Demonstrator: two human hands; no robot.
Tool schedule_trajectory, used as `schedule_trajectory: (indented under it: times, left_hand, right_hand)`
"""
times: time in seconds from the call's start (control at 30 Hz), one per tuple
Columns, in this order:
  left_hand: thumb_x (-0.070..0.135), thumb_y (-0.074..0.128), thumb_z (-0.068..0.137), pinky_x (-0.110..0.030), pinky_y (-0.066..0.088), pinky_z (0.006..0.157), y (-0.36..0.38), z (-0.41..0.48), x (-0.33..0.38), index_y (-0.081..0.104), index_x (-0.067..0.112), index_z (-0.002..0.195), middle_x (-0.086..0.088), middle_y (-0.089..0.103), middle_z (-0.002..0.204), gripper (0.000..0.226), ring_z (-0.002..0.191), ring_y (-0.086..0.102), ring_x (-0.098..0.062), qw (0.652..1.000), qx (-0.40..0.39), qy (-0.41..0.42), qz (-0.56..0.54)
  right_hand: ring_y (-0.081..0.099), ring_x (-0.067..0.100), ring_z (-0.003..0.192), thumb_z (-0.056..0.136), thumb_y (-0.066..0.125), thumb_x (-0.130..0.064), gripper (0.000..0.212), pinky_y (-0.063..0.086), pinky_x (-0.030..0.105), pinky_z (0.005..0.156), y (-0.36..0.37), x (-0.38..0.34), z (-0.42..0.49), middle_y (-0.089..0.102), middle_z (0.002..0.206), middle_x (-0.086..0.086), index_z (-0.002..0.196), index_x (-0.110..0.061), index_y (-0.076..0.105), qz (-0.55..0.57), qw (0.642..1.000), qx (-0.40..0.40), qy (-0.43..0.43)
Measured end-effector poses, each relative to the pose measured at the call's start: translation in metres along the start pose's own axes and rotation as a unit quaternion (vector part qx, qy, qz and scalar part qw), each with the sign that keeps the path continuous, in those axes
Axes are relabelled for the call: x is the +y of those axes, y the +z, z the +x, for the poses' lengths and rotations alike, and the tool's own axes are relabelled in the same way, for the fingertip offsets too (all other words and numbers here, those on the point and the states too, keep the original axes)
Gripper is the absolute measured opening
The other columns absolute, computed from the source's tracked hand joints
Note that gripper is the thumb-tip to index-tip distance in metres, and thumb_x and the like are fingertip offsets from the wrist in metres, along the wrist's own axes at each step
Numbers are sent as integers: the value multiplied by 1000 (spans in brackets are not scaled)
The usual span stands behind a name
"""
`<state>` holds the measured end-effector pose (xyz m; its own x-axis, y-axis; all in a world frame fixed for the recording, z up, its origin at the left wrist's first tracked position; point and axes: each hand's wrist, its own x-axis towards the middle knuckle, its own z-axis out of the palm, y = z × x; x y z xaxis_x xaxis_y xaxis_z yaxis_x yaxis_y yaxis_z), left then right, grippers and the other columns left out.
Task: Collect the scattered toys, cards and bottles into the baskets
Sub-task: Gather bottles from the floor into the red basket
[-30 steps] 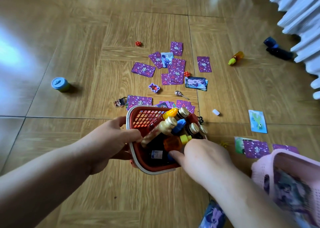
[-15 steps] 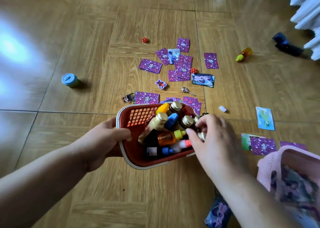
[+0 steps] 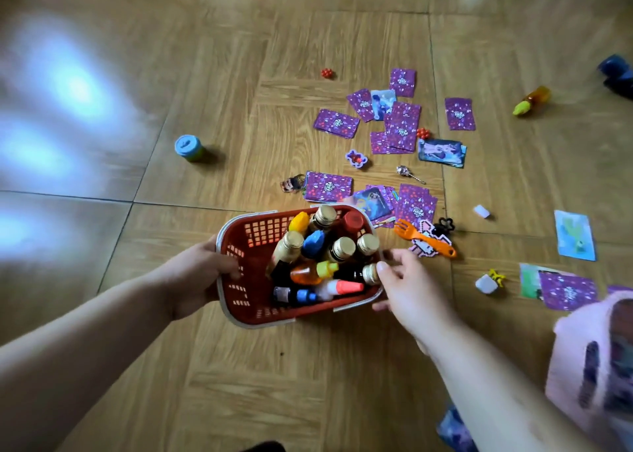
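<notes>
My right hand (image 3: 407,288) has withdrawn from the bottles to the red basket (image 3: 239,246) rim, fingers spread, empty. My left hand (image 3: 197,276) still grips the opposite wall. The basket now sits clear of the orange fork (image 3: 424,239) and purple cards (image 3: 400,122), uncollected.

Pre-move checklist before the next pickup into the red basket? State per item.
1. Red basket steadied: ok, left hand grips its left wall.
2. Right hand free: ok, open at the basket's right rim, holding nothing.
3. Room in basket: ok, left half bare; bottles crowd the right.
4. Nearest item unobstructed: ok, orange fork lies just right of the basket.
5. Stray bottle within reach: cannot tell, far right.
6. Pink basket capacity: cannot tell, partly cropped.
</notes>
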<state>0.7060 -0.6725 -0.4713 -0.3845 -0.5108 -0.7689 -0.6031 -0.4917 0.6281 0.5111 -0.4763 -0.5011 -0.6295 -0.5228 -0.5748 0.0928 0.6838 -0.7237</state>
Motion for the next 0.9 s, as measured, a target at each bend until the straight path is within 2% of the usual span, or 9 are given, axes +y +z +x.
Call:
schedule_trajectory:
  times: [0.1,0.23,0.3,0.37,0.43,0.5,0.7,0.8,0.9]
  left_hand:
    - [-15,49,79,-43,58,66,3,4,-2,57,4,117,-20,71,92,44,79,69,-34,999,44,19,20]
    - [9,70,71,-48,57,84,8,5,-4,35,16,142,-17,59,125,80,106,64,-32,981,135,58,126]
    - [18,69,78,-45,37,111,9,0,-6,25,15,150,-14,36,150,85,137,37,-29,895,238,215,309]
    - [32,62,83,-31,18,119,17,-5,-9,29,9,150,-13,26,156,78,146,21,-21,813,224,393,366]
    - [49,51,82,-18,6,118,34,-4,-16,24,11,152,-9,18,161,84,148,11,-12,847,145,372,351]
    - [63,45,80,-25,-1,120,52,3,-21,11,14,155,-6,3,164,96,150,-5,-12,893,102,290,329]
    - [52,50,93,-37,-1,122,64,11,-13,4,17,156,-3,-7,164,86,149,-15,-13,903,105,266,320]
    - [52,52,92,-37,4,122,61,10,-14,10,19,156,-3,-4,164,83,150,-7,-14,897,120,269,330]
    - [51,54,91,-33,6,120,55,10,-12,18,21,155,-2,2,164,78,150,1,-14,898,124,271,323]
  right_hand:
    - [70,18,60,100,44,-31,16,59,41,71,4,-5,-6,60,101,-9,115,-31,42,-40,999,-2,-12]
    - [69,17,58,99,42,-35,25,58,41,69,8,-7,-7,62,108,-3,122,-27,46,-83,996,-9,-21]
    - [71,21,80,99,41,-38,36,56,40,78,10,-6,-6,61,119,1,132,-26,43,-107,994,-9,-13]
    - [53,26,123,99,41,-39,48,44,39,101,10,-4,-9,46,143,6,143,-22,35,-169,984,25,-46]
    - [26,25,143,97,43,-40,60,27,38,114,14,-8,-16,26,155,8,150,-16,26,-229,960,66,-149]
    - [8,23,148,97,41,-42,68,15,36,119,22,-13,-20,9,160,8,153,-17,13,-301,927,40,-218]
    - [-6,17,149,99,34,-45,72,-2,28,118,26,-16,-14,-5,162,5,153,-19,-6,-336,916,-9,-221]
    - [1,18,148,97,42,-42,69,4,30,119,23,-16,-12,5,162,4,154,-17,10,-276,936,6,-220]
    - [28,25,139,85,66,-35,53,25,35,115,13,-11,-12,34,149,8,133,-17,51,-238,925,80,-286]
